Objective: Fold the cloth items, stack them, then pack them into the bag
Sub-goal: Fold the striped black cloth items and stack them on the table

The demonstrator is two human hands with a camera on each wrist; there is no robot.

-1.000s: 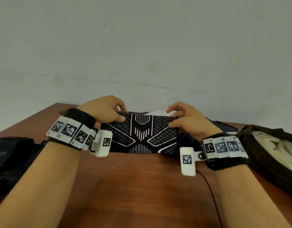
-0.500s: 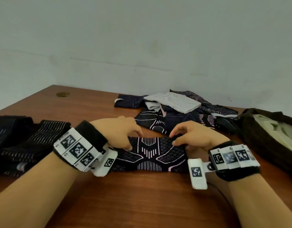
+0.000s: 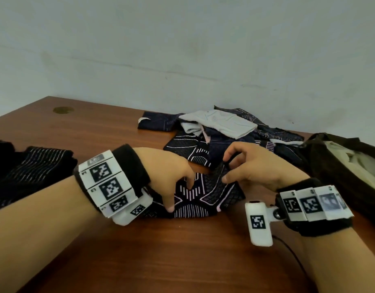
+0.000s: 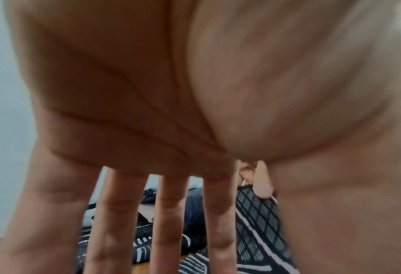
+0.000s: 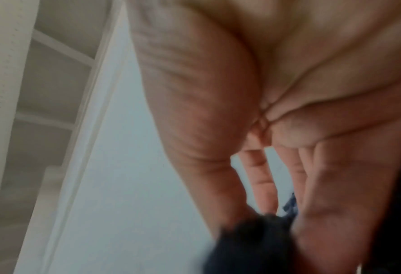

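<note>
Lowered onto the table [image 3: 182,261], the patterned cloth [image 3: 205,195] lies half-folded: left hand [image 3: 169,172] presses it with straight fingers, right hand [image 3: 252,168] pinches its edge. Bag [image 3: 330,166] waits rightward; folding continues.

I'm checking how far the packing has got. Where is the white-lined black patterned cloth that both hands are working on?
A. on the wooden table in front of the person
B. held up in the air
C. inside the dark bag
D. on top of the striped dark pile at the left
A: the white-lined black patterned cloth lies on the wooden table, the left hand pressing it and the right hand pinching its edge.
</note>
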